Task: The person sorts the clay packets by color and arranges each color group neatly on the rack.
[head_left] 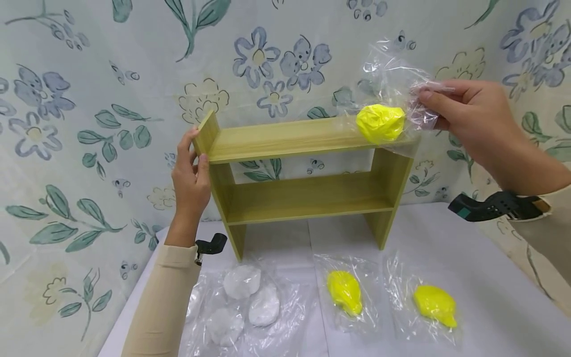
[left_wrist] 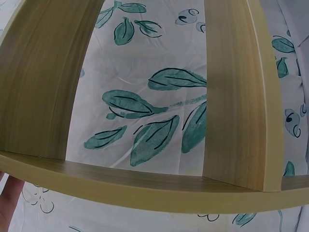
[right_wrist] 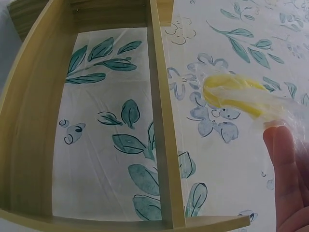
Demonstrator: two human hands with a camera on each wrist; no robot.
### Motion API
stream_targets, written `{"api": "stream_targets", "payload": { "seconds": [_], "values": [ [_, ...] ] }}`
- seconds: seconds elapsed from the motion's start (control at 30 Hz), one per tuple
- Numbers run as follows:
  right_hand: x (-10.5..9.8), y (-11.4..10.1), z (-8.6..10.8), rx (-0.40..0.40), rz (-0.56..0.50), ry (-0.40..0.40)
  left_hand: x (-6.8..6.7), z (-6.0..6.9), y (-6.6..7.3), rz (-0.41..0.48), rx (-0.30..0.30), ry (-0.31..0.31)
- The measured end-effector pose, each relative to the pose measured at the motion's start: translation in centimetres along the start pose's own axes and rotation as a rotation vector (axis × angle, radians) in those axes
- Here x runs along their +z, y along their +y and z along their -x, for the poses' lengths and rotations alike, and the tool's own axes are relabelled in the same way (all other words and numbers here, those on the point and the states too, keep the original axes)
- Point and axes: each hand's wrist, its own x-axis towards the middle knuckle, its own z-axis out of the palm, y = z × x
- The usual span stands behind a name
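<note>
Upper right, the right hand pinches a clear bag; its yellow lump sits just left of those fingers, by the top board's right end, contact unclear! Left of centre, the left hand grips the shelf's far end.

Yellow lump, blue-green floral backdrop

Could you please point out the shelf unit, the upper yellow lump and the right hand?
Shelf unit [head_left: 308,197], head view: middle of its lower board.
Upper yellow lump [head_left: 380,123], head view: its visible middle.
Right hand [head_left: 478,115], head view: middle of the hand.
</note>
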Motion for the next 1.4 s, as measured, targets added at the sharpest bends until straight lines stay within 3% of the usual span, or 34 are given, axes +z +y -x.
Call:
{"api": "stream_targets", "payload": {
  "seconds": [0.27, 0.63, 0.8, 0.9, 1.17, 1.4],
  "values": [
    [1.4, 0.5, -2.3, 0.0, 0.006, 0.0, 0.0, 0.2, 0.0, -0.01, 0.001, 0.001],
    [2.2, 0.7, -4.0, 0.023, 0.188, 0.012, -0.1, 0.4, 0.0, -0.014, 0.042, 0.006],
    [2.0, 0.4, -4.3, 0.007, 0.339, 0.014, -0.1, 0.4, 0.2, -0.014, 0.008, 0.01],
    [1.7, 0.1, -4.3, 0.014, 0.402, 0.02, -0.1, 0.3, 0.2, -0.018, 0.021, 0.011],
    [1.1, -0.2, -4.0, 0.025, 0.456, 0.028, -0.2, 0.1, 0.0, -0.02, 0.044, 0.016],
    [0.1, -0.2, -3.5, 0.047, 0.447, 0.025, -0.1, 0.0, 0.2, -0.016, 0.02, 0.013]
  ]
}}
